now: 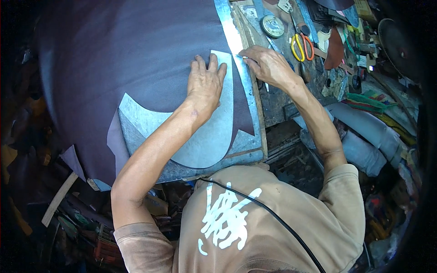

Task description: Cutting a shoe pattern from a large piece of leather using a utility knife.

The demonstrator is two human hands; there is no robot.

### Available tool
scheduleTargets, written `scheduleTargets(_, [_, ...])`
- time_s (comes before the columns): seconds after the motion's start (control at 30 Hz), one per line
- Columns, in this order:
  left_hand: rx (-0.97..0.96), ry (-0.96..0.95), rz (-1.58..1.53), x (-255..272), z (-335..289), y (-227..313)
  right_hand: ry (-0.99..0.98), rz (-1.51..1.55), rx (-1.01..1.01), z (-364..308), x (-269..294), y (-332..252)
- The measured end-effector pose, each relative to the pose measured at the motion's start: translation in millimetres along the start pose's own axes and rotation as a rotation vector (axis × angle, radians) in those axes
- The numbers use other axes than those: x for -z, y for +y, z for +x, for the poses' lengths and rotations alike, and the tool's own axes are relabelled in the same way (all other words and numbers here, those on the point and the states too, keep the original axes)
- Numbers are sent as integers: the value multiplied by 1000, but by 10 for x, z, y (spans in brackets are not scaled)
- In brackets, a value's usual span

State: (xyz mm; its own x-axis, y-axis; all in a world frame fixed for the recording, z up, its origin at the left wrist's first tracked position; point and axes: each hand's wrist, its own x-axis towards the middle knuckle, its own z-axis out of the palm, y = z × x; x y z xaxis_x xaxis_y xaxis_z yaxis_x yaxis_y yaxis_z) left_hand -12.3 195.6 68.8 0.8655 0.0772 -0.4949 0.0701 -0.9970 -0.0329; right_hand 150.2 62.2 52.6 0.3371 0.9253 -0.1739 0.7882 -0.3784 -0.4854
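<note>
A large dark purple-brown sheet of leather [136,59] drapes across a metal-topped work surface [247,86]. Upon it lies a pale grey curved pattern piece [205,143]. My left hand [207,82] rests flat on that piece, fingers spread, close to its upper narrow end. Just right of the pattern's top corner, my right hand [271,66] pinches a small thin tool [243,57] whose tip points left at the leather. Most of the tool is hidden by my fingers, so its kind does not show. A pointed strip of leather [243,120] extends beside the pattern's right edge.
On the wooden bench at right lie scissors [302,43] with yellow and orange handles, a round tin [272,26] and a brown leather scrap [336,48]. Rolled pale material [364,127] sits below the bench. A black cable [268,209] crosses my shirt.
</note>
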Motion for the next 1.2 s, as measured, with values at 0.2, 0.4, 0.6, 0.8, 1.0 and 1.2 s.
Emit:
scheduleTargets(0.2, [-3,-11,-2,12,-25,-24,2,-13,-24,-51,-1,43])
scheduleTargets(0.4, [-45,18,27,6,-52,-15,-27,32,-71,-99,60,8])
scheduleTargets(0.6, [-237,88,107,-101,17,-48,466,282,-316,-366,-348,-496])
scheduleTargets(0.8, [-358,241,-18,-213,59,-93,690,206,-469,-266,-825,-749])
scheduleTargets(1.0, [-362,344,-16,-286,42,-122,637,131,-512,-207,-869,-823])
scheduleTargets(1.2, [-334,192,42,-225,21,-103,636,94,-517,-178,-896,-821])
